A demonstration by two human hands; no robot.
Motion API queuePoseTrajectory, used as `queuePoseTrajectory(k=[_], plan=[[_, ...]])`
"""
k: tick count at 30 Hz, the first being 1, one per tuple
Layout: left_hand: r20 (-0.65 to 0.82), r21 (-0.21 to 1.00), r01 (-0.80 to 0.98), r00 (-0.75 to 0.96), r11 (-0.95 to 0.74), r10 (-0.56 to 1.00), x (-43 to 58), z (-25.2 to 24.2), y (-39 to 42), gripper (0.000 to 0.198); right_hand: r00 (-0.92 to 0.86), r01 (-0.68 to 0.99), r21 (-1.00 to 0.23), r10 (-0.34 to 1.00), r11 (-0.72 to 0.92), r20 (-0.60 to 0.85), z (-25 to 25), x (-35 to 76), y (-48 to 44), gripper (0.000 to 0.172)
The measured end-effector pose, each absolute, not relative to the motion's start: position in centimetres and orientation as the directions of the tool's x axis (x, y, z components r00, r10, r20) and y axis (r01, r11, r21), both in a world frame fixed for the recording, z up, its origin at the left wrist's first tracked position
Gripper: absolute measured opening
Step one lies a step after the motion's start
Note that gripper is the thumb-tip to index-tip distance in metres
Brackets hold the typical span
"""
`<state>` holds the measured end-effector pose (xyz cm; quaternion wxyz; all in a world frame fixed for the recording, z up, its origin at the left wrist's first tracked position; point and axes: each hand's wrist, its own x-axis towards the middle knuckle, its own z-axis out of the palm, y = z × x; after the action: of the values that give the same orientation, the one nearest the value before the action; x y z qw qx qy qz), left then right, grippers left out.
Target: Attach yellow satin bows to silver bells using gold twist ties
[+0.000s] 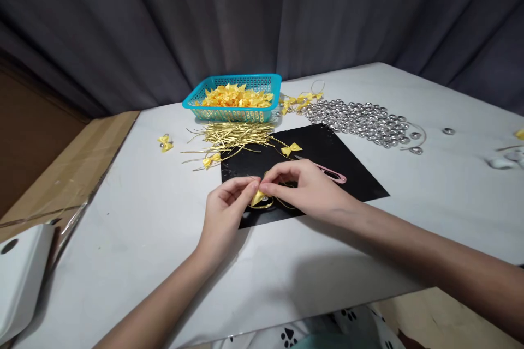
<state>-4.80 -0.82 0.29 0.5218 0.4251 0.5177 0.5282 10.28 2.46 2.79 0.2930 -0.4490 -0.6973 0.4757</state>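
Yellow satin bow (257, 198) seemingly half-wired; few wired bows (291, 149) done.
Left grip (223, 207) and right grip (309, 188) pinch it tightly over black mat's (360, 182) near-left corner; blue basketful (233, 109) left by tabletop's (143, 262) back edge.

Kinda dim overall. Curtain (245, 16) beyond the right hand (309, 188) goes murky, while the silver beads (360, 120) to its right catch glints. Soft shadow on the tabletop (135, 218) nearer than that hand, so light's from above. Wide lens stretches the edges; far right of it looks smeary.
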Motion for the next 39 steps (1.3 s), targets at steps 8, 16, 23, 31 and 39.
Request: queuePoseTrajectory(k=[8, 16, 23, 31, 39], plan=[[-0.095, 0.995, -0.041, 0.001, 0.095, 0.995, -4.8, 0.6, -0.4, 0.009, -0.159, -0.105, -0.988, 0.978, 0.116, 0.132, 5.0, 13.9, 5.6, 0.01], [-0.13, 0.987, -0.109, -0.106, 0.118, 0.986, -5.2, 0.3, 0.2, 0.015, 0.435, 0.528, -0.849, 0.861, -0.006, 0.264, 7.9, 22.0, 6.6, 0.032], [-0.144, 0.976, -0.176, -0.066, 0.131, 0.987, -5.0, 1.2, -0.4, 0.015, 0.193, 0.896, -0.444, 0.894, 0.008, 0.405, 6.0, 24.6, 7.6, 0.019], [-0.213, 0.912, -0.345, 0.063, 0.221, 0.975, -4.5, 2.5, -1.9, 0.009, -0.569, 0.271, -0.962, 0.812, 0.037, -0.129, 4.9, 12.4, 3.0, 0.021], [-0.084, 0.982, -0.183, -0.164, 0.053, 0.983, -4.1, 2.2, -2.4, 0.017, -0.283, 0.14, -0.985, 0.949, -0.105, -0.141, 4.8, 11.7, 1.8, 0.018]])
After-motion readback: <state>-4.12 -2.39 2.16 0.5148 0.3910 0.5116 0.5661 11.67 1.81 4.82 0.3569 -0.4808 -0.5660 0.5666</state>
